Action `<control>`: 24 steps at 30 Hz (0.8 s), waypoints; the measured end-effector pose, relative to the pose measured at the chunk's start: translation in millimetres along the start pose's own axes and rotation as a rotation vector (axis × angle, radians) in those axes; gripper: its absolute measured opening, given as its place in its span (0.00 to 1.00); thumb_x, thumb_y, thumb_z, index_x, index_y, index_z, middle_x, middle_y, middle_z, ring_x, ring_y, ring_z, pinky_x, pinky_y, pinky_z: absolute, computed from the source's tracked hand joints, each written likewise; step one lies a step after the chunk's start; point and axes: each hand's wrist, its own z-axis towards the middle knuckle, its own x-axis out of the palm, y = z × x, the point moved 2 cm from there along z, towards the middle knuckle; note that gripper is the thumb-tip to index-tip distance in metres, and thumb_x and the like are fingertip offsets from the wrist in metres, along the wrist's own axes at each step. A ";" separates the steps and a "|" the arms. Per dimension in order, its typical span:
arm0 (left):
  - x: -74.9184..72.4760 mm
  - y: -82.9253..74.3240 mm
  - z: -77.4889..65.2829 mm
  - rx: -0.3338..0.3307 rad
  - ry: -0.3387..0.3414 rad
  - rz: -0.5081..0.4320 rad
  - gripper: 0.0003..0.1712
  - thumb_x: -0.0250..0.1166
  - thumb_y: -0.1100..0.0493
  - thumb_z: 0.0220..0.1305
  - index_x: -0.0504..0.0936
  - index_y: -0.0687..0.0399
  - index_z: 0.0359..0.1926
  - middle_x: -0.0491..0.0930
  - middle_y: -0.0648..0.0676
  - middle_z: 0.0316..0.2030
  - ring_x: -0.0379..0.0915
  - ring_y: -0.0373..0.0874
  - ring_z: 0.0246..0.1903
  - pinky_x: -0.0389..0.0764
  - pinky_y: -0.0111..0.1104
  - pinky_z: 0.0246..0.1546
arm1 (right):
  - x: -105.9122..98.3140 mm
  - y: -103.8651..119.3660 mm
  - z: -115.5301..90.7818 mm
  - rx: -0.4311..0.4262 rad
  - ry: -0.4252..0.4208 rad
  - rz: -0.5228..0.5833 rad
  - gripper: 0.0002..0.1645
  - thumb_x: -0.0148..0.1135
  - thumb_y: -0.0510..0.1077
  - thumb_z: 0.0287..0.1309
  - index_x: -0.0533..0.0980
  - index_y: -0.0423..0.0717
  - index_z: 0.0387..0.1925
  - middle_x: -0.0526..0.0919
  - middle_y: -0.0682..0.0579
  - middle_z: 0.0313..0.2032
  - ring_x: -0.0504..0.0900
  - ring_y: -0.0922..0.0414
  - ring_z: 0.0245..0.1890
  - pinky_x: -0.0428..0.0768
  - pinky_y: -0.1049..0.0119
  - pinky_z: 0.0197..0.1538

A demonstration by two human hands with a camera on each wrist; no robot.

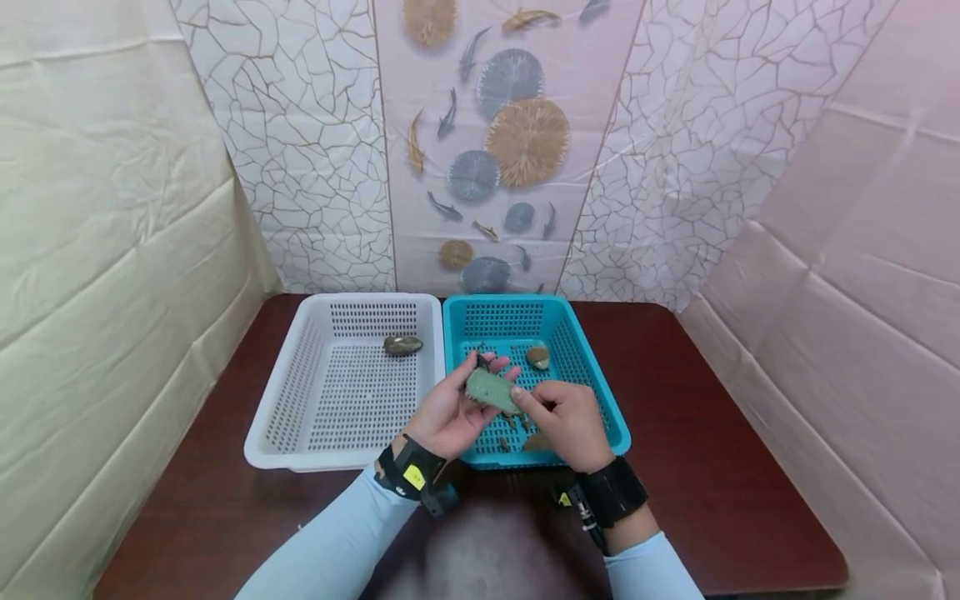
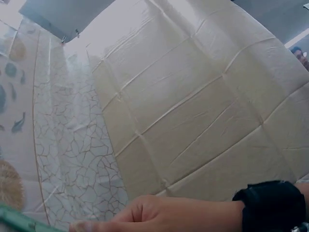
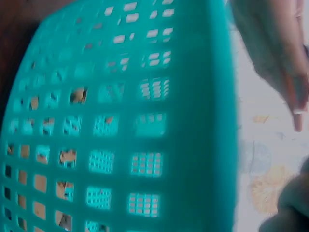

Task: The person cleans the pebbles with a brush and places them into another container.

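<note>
My left hand (image 1: 452, 417), palm up, lies beneath a flat green piece (image 1: 491, 390), with fingertips showing past its far edge. A small dark bit (image 1: 483, 360) sits by the left thumb; what it belongs to is hidden. My right hand (image 1: 566, 417) pinches the near right end of the green piece between thumb and fingers. Both hands are above the teal basket (image 1: 611, 421). In the left wrist view a hand (image 2: 145, 215) touches the green piece (image 2: 24, 221) at the lower left. Fingers (image 3: 277, 53) show blurred beside the basket wall in the right wrist view.
A white basket (image 1: 262, 425) stands left of the teal one, with a dark oval stone or shell (image 1: 402, 345) inside. The teal basket holds a brown and white rounded piece (image 1: 538, 357), a tan piece (image 1: 537, 442) and scattered brown bits. Both stand on a dark red table (image 1: 720, 492).
</note>
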 end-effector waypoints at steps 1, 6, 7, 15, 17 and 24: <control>0.7 -0.1 -0.3 0.006 0.008 0.017 0.23 0.46 0.45 0.91 0.70 0.55 0.71 0.80 0.55 0.66 0.71 0.52 0.75 0.71 0.41 0.75 | -0.7 -0.4 -0.8 0.008 0.003 0.000 0.32 0.71 0.47 0.76 0.71 0.58 0.13 0.63 0.66 0.15 0.66 0.64 0.17 0.63 0.65 0.21; 6.7 0.3 -1.3 -0.030 0.101 0.091 0.33 0.34 0.47 0.94 0.51 0.56 0.87 0.58 0.62 0.83 0.48 0.55 0.85 0.55 0.46 0.83 | -5.8 -5.6 -1.5 0.133 -0.093 0.008 0.35 0.68 0.53 0.79 0.68 0.56 0.12 0.61 0.62 0.13 0.64 0.58 0.15 0.61 0.62 0.21; 7.8 -0.2 -1.0 -0.039 0.115 0.105 0.34 0.33 0.48 0.94 0.48 0.56 0.88 0.54 0.62 0.85 0.46 0.56 0.85 0.53 0.47 0.83 | -6.4 -6.5 -2.3 0.158 -0.109 0.016 0.36 0.67 0.54 0.80 0.66 0.55 0.12 0.60 0.61 0.13 0.63 0.58 0.15 0.61 0.62 0.21; 9.6 -41.1 9.5 0.034 0.022 0.326 0.31 0.40 0.57 0.92 0.48 0.61 0.86 0.60 0.67 0.81 0.59 0.60 0.80 0.67 0.46 0.78 | -16.4 -3.6 -15.3 0.191 -0.196 0.067 0.37 0.68 0.47 0.79 0.64 0.52 0.11 0.57 0.60 0.14 0.59 0.59 0.15 0.56 0.64 0.20; 9.5 -63.3 11.0 0.079 0.003 0.440 0.32 0.43 0.62 0.90 0.48 0.63 0.86 0.63 0.68 0.79 0.68 0.59 0.76 0.74 0.44 0.74 | -23.8 -5.3 -19.7 0.255 -0.273 0.100 0.38 0.67 0.46 0.79 0.63 0.50 0.11 0.55 0.58 0.14 0.56 0.58 0.14 0.53 0.65 0.20; -5.5 -152.9 24.4 0.224 -0.187 1.349 0.20 0.59 0.63 0.86 0.68 0.68 0.70 0.75 0.71 0.69 0.85 0.60 0.60 0.88 0.40 0.55 | -37.4 -10.8 -33.0 0.349 -0.343 0.127 0.39 0.67 0.50 0.80 0.64 0.48 0.10 0.54 0.57 0.14 0.55 0.55 0.14 0.51 0.66 0.19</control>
